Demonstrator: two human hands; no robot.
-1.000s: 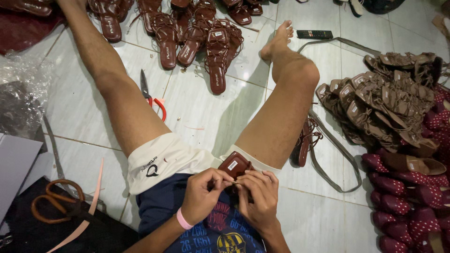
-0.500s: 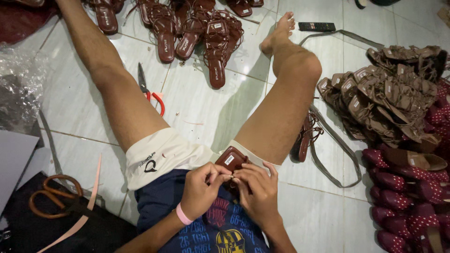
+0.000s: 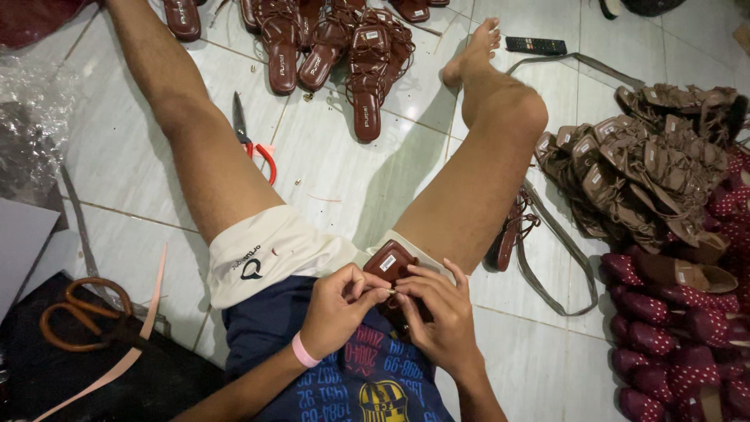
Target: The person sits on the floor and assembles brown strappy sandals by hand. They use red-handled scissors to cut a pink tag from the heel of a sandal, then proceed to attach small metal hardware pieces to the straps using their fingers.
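Hands: our left hand (image 3: 337, 311) and right hand (image 3: 441, 316) pinch the brown sandal (image 3: 391, 264) in our lap, 6 o'clock | advice: we brace the sole against our thigh, fingertips close | scissors (image 3: 251, 141) at 11 o'clock

The person sits on the floor (image 3: 125, 156) with legs spread. In the lap, the left hand (image 3: 336, 312) and right hand (image 3: 441, 316) meet on a sandal (image 3: 388, 264), fingertips touching. Scissors (image 3: 251, 141) lie between the legs, nearer the left thigh. A row of sandals (image 3: 328, 47) lies beyond, near the right foot. A heap of sandals (image 3: 648, 172) sits right of the right leg, another pile (image 3: 672, 328) nearer the person. One strappy sandal (image 3: 509, 238) lies against the right thigh. A remote (image 3: 535, 45) lies far right, beyond the foot.
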